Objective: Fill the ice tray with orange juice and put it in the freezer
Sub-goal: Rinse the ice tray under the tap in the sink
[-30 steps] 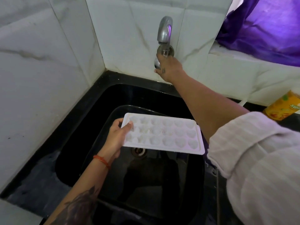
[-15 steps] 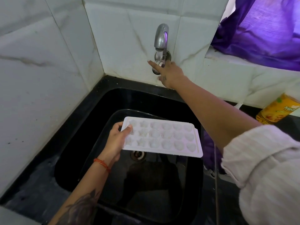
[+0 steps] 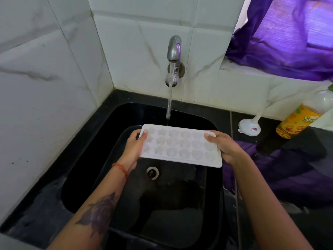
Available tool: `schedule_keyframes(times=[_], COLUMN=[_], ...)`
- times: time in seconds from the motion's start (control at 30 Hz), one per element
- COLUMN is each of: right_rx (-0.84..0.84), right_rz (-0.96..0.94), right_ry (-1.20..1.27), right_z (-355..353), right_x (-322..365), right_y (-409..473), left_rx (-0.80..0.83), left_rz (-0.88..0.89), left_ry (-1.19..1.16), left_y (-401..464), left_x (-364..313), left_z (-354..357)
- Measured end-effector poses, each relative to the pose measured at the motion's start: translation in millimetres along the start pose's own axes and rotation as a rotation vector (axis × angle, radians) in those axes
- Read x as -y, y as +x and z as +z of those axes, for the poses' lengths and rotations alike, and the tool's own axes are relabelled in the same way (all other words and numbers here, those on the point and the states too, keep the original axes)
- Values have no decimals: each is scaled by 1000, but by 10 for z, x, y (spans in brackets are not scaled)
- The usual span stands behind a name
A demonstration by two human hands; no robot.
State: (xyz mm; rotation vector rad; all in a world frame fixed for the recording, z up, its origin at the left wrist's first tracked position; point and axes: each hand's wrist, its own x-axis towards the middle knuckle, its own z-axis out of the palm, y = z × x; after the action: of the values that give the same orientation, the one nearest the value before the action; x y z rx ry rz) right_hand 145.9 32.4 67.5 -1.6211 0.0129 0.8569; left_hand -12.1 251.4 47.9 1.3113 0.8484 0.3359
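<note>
A white ice tray with shaped cavities hangs level over the black sink. My left hand grips its left short edge, thumb on top. My right hand grips its right short edge, thumb on the rim. A stream of water runs from the metal tap and falls just behind the tray's far edge. An orange juice bottle leans at the far right of the black counter.
A white funnel lies on the counter right of the sink. Purple cloth is spread on the counter beside it, and a purple curtain hangs at top right. The sink drain sits below the tray. White tiled walls close the left and back.
My right hand left the tap and came down to grip the tray's right edge. Water now runs from the tap. The view has tilted down and the tray sits closer to the stream.
</note>
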Motion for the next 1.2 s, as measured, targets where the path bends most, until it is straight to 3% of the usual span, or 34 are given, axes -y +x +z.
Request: schedule_keyframes(times=[0.17,0.43,0.67,0.97,1.2], right_rx=[-168,-224,-123,16,1], right_rz=[-113,-160,-189,-16,-250], right_ry=[54,74,29,-349,-434], right_z=[-114,-261,63,677,942], right_x=[94,87,39,-71,134], right_y=[-7,-18,91,340,386], left_rx=[141,47,-79,-325,-373], left_rz=[-116,-157,-147,-74,24], left_ry=[85,17,-47,27,-27], left_y=[165,291,270,315,281], left_x=[-143,-63,-78,-182,-287], left_z=[108,386,120,-507,-792])
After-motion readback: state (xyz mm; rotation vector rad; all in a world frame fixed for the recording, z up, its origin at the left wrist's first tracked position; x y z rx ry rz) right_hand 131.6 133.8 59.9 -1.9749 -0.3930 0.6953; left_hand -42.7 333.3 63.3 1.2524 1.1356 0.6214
